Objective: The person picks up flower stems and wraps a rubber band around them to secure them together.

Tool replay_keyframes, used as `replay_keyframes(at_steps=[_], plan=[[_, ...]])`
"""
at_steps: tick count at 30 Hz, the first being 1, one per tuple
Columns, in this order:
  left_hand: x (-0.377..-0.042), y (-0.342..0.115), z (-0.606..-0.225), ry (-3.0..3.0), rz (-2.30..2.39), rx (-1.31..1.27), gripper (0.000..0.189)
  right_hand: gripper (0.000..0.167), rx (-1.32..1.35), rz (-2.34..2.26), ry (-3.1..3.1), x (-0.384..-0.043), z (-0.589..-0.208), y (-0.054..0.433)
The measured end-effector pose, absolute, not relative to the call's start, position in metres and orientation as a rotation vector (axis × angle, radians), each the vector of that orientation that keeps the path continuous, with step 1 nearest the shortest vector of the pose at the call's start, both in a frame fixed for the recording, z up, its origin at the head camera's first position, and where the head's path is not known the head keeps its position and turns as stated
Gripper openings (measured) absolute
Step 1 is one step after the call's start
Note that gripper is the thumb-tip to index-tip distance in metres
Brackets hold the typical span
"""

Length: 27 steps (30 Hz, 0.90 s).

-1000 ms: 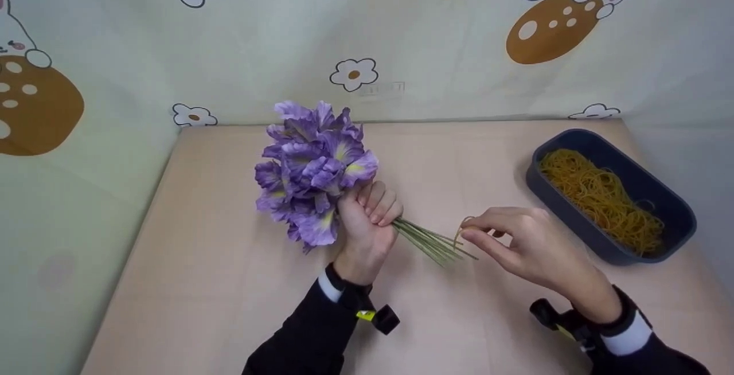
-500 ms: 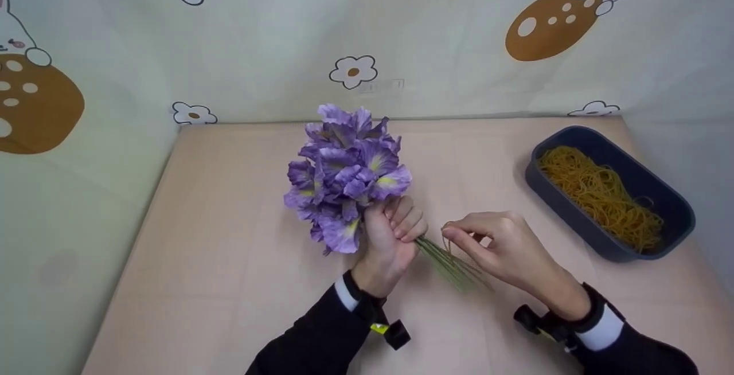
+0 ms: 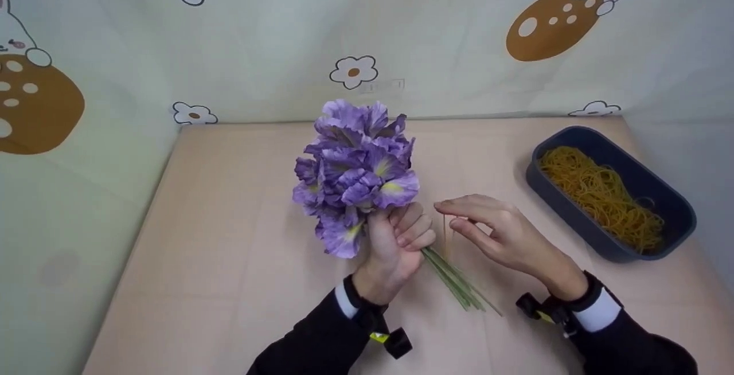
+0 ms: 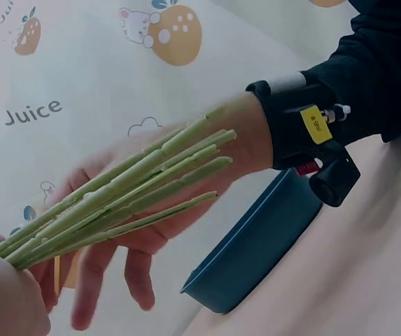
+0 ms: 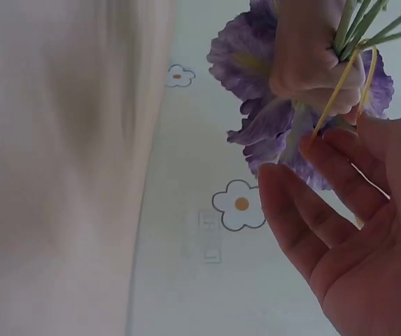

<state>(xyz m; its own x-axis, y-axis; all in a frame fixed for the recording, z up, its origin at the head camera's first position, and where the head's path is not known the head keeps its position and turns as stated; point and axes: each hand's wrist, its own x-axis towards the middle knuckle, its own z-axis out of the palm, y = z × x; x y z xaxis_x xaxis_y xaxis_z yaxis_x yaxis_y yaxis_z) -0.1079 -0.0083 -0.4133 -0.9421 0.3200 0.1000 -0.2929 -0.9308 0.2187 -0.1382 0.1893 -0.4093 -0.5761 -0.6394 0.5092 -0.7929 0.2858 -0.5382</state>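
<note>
My left hand (image 3: 398, 243) grips a bunch of purple artificial irises (image 3: 358, 174) by the stems, just under the blooms. The bare green stems (image 4: 130, 185) stick out below the fist and slant down to the right. My right hand (image 3: 499, 234) is beside them, thumb and fingers spread apart. A thin yellow rubber band (image 5: 336, 94) loops over the stems near the left fist and is pulled taut to the right hand's bent fingers. In the right wrist view its two strands run from the stems to the fingertips.
A dark blue oblong box (image 3: 565, 214) stands on the right of the table (image 3: 229, 249), holding a heap of yellow rubber bands (image 3: 602, 197). A printed cloth (image 3: 275, 48) rises behind the table's far edge and along the sides.
My left hand has moved right and slightly down with the irises, and the stems now point more steeply downward. The right hand came left, and its fingers have spread, stretching the band.
</note>
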Motion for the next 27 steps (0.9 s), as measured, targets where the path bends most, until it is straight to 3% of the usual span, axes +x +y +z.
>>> replay_keyframes(at_steps=[6, 17, 27], plan=[[-0.109, -0.012, -0.409, 0.252, 2.813, 0.167, 0.043, 0.038, 1.494, 1.082, -2.308, -0.146, -0.413, 0.194], [-0.112, -0.021, -0.402, 0.059, 2.859, 0.217, 0.040, 0.018, 1.589, 1.005, -2.233, -0.139, -0.430, 0.176], [-0.109, -0.020, -0.402, 0.091, 2.840, 0.230, 0.038, 0.020, 1.149, 1.086, -2.270, -0.133, -0.430, 0.170]])
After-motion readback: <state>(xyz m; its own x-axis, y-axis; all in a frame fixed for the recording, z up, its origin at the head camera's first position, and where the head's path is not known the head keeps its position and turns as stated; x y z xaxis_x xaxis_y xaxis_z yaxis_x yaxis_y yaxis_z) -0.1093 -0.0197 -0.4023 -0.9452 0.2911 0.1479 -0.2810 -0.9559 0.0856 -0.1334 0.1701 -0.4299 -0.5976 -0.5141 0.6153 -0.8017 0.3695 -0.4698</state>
